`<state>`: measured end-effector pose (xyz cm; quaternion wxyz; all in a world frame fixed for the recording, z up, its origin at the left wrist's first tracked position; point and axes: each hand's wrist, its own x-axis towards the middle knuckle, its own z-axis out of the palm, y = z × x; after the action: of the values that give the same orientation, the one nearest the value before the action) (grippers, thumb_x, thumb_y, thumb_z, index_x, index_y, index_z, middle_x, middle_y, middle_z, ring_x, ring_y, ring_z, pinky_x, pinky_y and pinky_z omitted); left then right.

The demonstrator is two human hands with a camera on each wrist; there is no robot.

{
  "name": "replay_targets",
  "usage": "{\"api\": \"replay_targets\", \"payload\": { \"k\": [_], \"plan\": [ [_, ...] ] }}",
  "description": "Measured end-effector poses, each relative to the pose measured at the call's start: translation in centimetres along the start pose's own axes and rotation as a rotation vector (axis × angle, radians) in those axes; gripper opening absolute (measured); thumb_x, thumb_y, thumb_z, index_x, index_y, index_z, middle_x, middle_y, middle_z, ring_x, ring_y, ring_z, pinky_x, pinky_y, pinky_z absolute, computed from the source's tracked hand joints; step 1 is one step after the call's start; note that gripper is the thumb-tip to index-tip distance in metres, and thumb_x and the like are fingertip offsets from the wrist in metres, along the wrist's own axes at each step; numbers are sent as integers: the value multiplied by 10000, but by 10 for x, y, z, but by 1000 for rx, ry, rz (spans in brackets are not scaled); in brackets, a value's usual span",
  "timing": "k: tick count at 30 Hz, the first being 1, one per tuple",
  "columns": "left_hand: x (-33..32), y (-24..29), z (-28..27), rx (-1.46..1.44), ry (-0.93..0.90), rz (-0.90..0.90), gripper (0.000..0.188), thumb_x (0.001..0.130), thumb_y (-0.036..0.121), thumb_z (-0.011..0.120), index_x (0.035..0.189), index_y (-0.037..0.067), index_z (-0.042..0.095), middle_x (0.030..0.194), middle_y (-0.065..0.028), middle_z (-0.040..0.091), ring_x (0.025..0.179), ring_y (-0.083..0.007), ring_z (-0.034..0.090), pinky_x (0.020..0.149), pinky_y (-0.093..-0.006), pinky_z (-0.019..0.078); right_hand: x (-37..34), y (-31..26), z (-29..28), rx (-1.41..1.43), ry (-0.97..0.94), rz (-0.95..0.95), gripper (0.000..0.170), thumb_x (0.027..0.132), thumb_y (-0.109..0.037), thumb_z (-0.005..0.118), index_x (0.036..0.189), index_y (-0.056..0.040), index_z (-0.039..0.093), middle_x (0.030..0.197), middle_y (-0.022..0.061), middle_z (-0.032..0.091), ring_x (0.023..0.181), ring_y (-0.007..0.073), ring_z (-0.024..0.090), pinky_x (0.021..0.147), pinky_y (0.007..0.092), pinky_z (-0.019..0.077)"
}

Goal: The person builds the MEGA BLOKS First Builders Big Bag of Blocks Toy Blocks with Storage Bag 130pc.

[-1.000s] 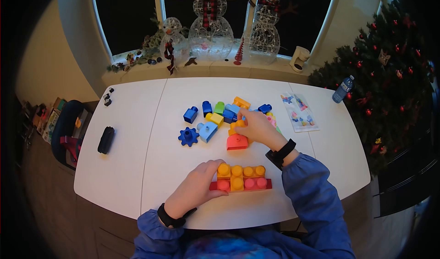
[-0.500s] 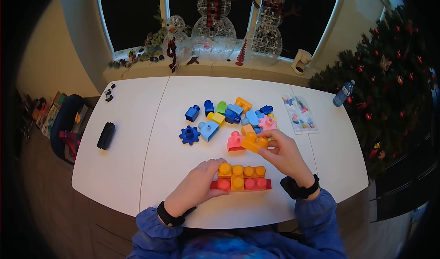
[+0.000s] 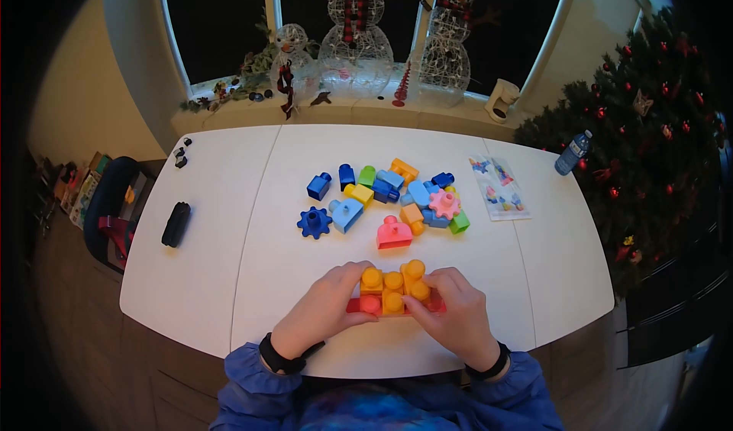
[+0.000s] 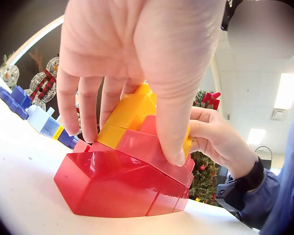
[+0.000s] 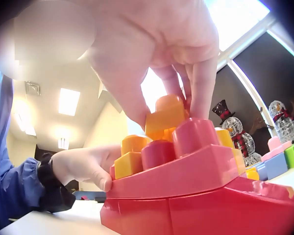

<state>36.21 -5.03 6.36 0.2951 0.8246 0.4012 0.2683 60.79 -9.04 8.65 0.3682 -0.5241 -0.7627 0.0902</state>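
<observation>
A block build with a red base, pink blocks and yellow-orange blocks on top stands near the table's front edge. My left hand grips its left end, thumb on the near side and fingers on the far side. Between the thumb and fingers of my right hand is an orange block, held at the top right of the build. In the right wrist view that orange block sits above the pink studs; whether it is fully seated I cannot tell.
Beyond the build lie a pink block, a blue gear, a pink gear and several loose blocks. A picture sheet and bottle are at the right, a black case at the left.
My right hand has picked up the orange block from beside the pink one and brought it toward me onto the build. My left hand has stayed on the build.
</observation>
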Motion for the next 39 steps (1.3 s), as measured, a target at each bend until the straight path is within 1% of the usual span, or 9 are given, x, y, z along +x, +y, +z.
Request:
{"api": "replay_targets", "payload": {
  "k": [3, 6, 9, 12, 27, 30, 33, 36, 39],
  "plan": [
    [1, 1, 0, 4, -3, -4, 765, 759, 246, 931, 1377, 32, 534, 1289, -205, 631, 1177, -419, 618, 1014, -431, 515, 0, 6, -6, -23, -28, -111, 369, 832, -221, 875, 1081, -42, 670, 984, 102, 679, 766, 274, 716, 622, 354, 580],
    [2, 1, -1, 8, -10, -1, 761, 760, 244, 930, 1375, 33, 534, 1285, -203, 632, 1176, -420, 618, 1011, -430, 515, 7, 13, -19, 7, -134, -25, 429, 842, -257, 870, 1167, -52, 681, 1125, 125, 695, 917, 289, 722, 771, 372, 592],
    [1, 3, -2, 7, -15, -9, 759, 760, 240, 930, 1374, 35, 533, 1277, -202, 633, 1174, -420, 618, 1007, -431, 517, 19, 17, -25, 17, -214, -155, 502, 862, -284, 857, 1277, -71, 672, 1302, 149, 662, 1110, 323, 674, 958, 408, 545],
    [2, 3, -2, -1, -12, -1, 760, 760, 236, 929, 1376, 36, 531, 1270, -203, 633, 1169, -421, 619, 1003, -432, 518, 16, 26, -19, 127, -394, -133, 576, 874, -295, 844, 1369, -84, 641, 1422, 150, 608, 1245, 348, 605, 1069, 436, 473],
    [2, 0, -1, -16, -20, 7, 737, 767, 238, 924, 1364, 42, 540, 1270, -195, 631, 1163, -417, 621, 997, -433, 517, 24, 47, -11, 295, -433, -161, 574, 842, -187, 878, 1356, -74, 650, 1336, 108, 685, 1208, 315, 657, 1027, 394, 524],
    [1, -1, 0, -12, -13, 17, 739, 772, 244, 922, 1370, 40, 538, 1274, -196, 630, 1170, -417, 618, 1000, -434, 516, 45, 51, -22, 412, -674, 32, 480, 898, -178, 829, 1326, -55, 650, 1311, 116, 691, 1134, 299, 692, 971, 375, 550],
    [0, -2, 1, 1, -7, 22, 747, 777, 250, 919, 1380, 37, 533, 1284, -199, 627, 1179, -419, 614, 1009, -437, 514, 64, 64, -9, 306, -489, 12, 365, 943, -273, 767, 1199, -32, 670, 1126, 154, 726, 1014, 322, 704, 856, 395, 565],
    [0, -1, 0, 2, -21, 3, 759, 777, 253, 918, 1391, 34, 527, 1296, -202, 625, 1187, -420, 611, 1019, -439, 511, 79, 82, 14, -70, -277, 36, 289, 926, -285, 760, 1042, -30, 688, 974, 146, 751, 913, 329, 728, 786, 420, 576],
    [1, 0, -1, -3, -29, -4, 764, 776, 250, 919, 1394, 33, 526, 1303, -203, 624, 1191, -421, 611, 1024, -437, 510, 94, 93, 34, -276, -228, 192, 269, 882, -305, 774, 916, -47, 707, 835, 138, 746, 805, 343, 733, 705, 452, 582]
  ]
}}
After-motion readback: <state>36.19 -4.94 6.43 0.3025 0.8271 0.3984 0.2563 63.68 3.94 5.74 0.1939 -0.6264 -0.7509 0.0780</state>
